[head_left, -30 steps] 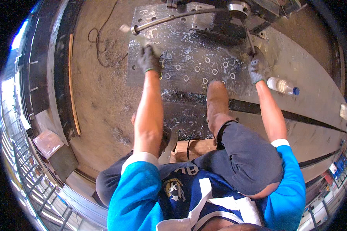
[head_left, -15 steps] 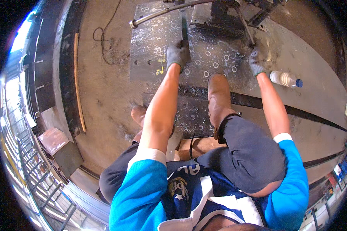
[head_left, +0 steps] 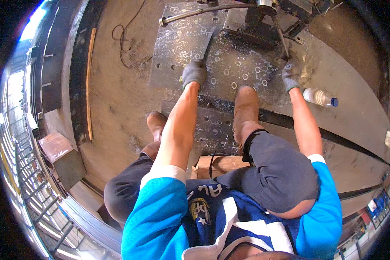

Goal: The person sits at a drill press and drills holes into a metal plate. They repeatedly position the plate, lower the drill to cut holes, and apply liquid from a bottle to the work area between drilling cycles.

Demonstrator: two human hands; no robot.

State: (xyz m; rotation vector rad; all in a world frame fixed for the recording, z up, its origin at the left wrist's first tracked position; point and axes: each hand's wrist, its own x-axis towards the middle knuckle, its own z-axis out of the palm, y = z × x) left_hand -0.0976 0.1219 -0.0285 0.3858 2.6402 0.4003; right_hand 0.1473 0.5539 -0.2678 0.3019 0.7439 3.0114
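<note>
From where I stand, the person's left hand (head_left: 195,73), in a grey knitted glove, is a closed fist around the near end of a long, thin, dark flat strip (head_left: 210,45). The strip runs up and slightly right out of that grip, over a broad, scuffed dark steel plate (head_left: 171,50) dotted with round holes and white hand-drawn rings. Some rings lie just right of the fist; small yellow marks sit close by on its left.

The right hand (head_left: 291,74), gloved the same way, is well apart to the right. Its fingers look folded round the lower end of a slim metal rod (head_left: 281,34), which slopes down to it from a dark metal machine (head_left: 255,26) above and between the hands. Beyond the left fist, a curved bar with a bright cylindrical steel end (head_left: 177,18) reaches out leftward from the machine.

Just below and right of the right-hand grip, a clear ribbed plastic bottle with a blue cap (head_left: 320,97) lies on its side. Between the forearms, below both grips, a brown leather boot (head_left: 246,104) points towards the plate's near edge.
</note>
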